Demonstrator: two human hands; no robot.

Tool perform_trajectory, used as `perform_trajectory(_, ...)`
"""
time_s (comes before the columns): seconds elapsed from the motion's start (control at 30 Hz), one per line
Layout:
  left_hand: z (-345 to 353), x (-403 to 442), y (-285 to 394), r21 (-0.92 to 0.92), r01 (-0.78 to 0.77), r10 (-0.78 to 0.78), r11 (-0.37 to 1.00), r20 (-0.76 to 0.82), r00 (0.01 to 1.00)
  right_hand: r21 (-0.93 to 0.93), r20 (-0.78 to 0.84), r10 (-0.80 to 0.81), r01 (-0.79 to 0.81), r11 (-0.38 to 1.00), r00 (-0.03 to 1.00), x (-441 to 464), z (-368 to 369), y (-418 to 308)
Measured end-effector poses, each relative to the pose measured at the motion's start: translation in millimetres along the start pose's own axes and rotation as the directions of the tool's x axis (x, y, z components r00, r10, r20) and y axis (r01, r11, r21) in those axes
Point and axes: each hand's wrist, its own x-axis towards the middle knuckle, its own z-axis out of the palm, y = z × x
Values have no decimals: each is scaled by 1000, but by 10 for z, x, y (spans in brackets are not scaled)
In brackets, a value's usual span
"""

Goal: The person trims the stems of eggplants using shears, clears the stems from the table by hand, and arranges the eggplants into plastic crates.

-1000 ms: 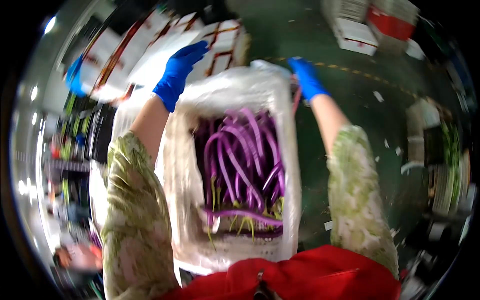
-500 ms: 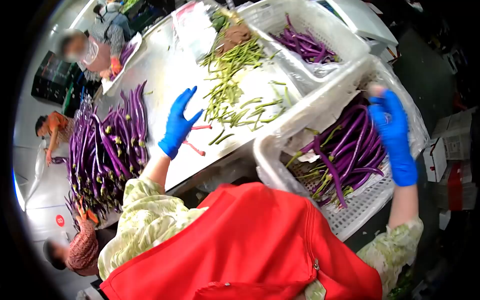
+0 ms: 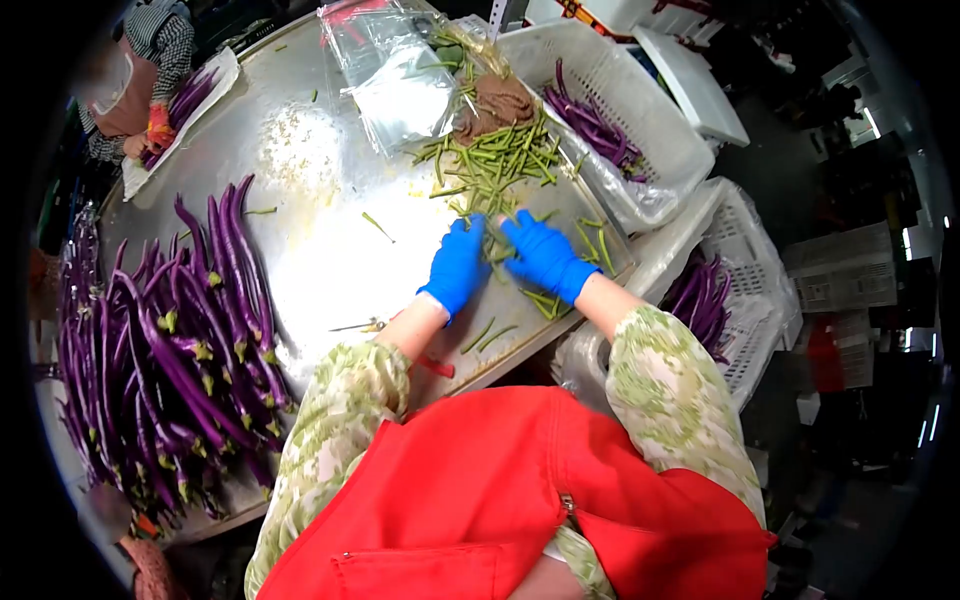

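Note:
Both my hands wear blue gloves and lean in over the metal table's near right part. My left hand (image 3: 455, 265) lies at the left of a scatter of cut green stems (image 3: 505, 165), its fingers stretched forward. From the right, my right hand (image 3: 545, 258) faces it, with fingers extended and touching the stems. Several stem pieces show in the gap between the two hands. Neither hand visibly grips anything. Just past the stems lies a crumpled brown cloth (image 3: 497, 108).
Long purple eggplants (image 3: 180, 340) cover the table's left side. Clear plastic bags (image 3: 390, 85) lie at the back. At right stand a white crate (image 3: 660, 130) and a nearer, lined crate (image 3: 755, 290), both holding eggplants. A co-worker's orange-gloved hand (image 3: 160, 128) is at far left.
My right hand has left the near eggplant crate and come left onto the table. My left hand has moved right to the stems. The view has shifted, and the stems lie more bunched together.

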Motion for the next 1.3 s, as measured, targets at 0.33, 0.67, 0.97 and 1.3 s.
perform_trajectory(0.33,-348,914,-109,99,66,-68,993,18,998,-25,-472,187,-226,974,862,1670,-83,1480)
perform_trajectory(0.67,-227,936,-137,36,-54,55,998,-38,998,135,-511,16,62,989,859,1197,-61,786)
perform_trajectory(0.97,184,1242,71,-249,-3,-118,969,-472,874,859,-338,470,63,508,816,1176,391,629)
perform_trajectory(1.3,373,1276,143,-962,-243,-412,125,-273,869,989,-60,581,128,-77,812,1133,224,81)
